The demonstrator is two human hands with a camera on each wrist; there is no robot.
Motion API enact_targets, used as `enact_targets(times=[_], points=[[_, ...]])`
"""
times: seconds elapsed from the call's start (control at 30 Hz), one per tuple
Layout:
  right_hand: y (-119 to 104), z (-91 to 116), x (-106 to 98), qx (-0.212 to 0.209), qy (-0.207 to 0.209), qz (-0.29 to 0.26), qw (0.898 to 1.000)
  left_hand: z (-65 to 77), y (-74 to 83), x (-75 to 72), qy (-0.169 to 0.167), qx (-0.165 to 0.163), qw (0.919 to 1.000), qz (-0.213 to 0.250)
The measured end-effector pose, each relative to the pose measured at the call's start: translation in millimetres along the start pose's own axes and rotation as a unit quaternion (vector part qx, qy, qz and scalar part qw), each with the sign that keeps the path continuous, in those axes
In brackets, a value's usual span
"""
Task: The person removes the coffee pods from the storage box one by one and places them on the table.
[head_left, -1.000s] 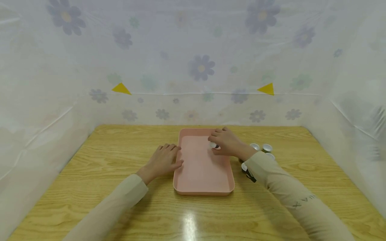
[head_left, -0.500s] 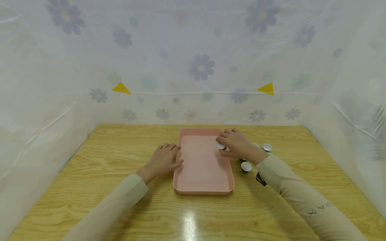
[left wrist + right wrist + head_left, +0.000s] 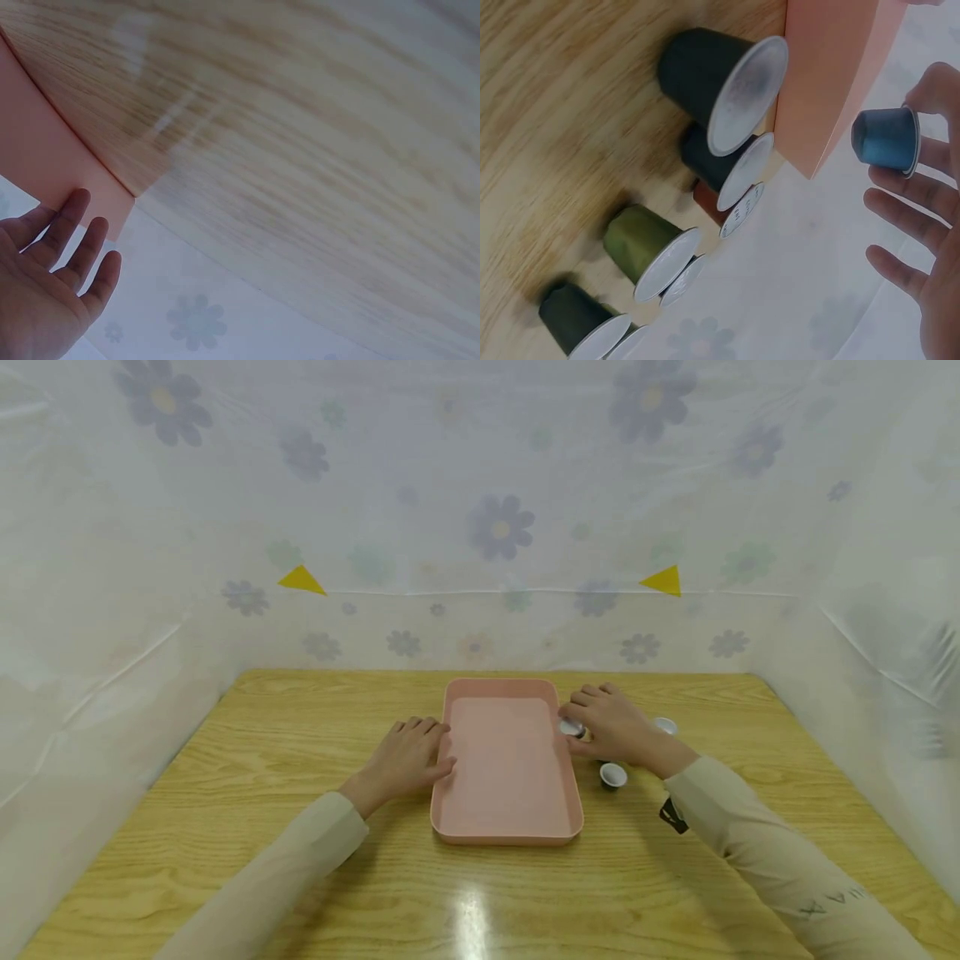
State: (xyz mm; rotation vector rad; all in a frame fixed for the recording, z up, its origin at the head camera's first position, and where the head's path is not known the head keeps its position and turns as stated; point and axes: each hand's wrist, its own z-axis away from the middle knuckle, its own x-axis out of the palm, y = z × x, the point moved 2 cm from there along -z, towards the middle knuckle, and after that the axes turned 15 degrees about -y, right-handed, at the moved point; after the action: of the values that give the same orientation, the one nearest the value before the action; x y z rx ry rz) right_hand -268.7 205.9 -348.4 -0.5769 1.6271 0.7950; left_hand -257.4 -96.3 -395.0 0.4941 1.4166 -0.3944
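In the head view my right hand [image 3: 615,727] is just beyond the right rim of a pink tray [image 3: 507,840]. Thumb and fingers pinch a blue coffee capsule [image 3: 885,139] with a silver lid, raised above the table in the right wrist view. On the tray's left side, my left hand [image 3: 401,760] rests with loosely extended fingers touching the rim and outer wall; nothing else is in it. Beside the tray stand more capsules, lids up: a large dark green one [image 3: 697,71], an olive green one [image 3: 641,240] and several others, partly hidden by my right hand in the head view.
The wooden table [image 3: 300,877] is enclosed by pale flower-printed sheeting [image 3: 420,527] at the back and sides. Two yellow triangles mark the back sheet, one of them a right-hand triangle [image 3: 663,582]. A black strap [image 3: 672,816] hangs at my right wrist.
My right hand has moved right, from over the tray to just past its right rim, carrying the capsule. My left hand and the tray have stayed in place.
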Motion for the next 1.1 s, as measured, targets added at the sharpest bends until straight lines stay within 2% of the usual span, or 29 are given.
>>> enact_targets(times=[0.2,0.57,0.93,1.1], points=[[4,12,-2,-0.001,0.005,-0.003,1.0,-0.1,0.3,-0.4,0.002,0.002,1.0,0.002],[13,33,2,0.023,0.023,-0.003,0.999,0.5,0.8,-0.6,0.007,0.003,1.0,0.002],[18,56,4,0.019,0.028,0.015,0.999,1.1,1.4,-1.8,0.003,0.004,1.0,0.006],[19,63,8,0.014,0.045,0.02,0.999,1.2,1.2,-2.2,0.001,0.004,1.0,0.005]])
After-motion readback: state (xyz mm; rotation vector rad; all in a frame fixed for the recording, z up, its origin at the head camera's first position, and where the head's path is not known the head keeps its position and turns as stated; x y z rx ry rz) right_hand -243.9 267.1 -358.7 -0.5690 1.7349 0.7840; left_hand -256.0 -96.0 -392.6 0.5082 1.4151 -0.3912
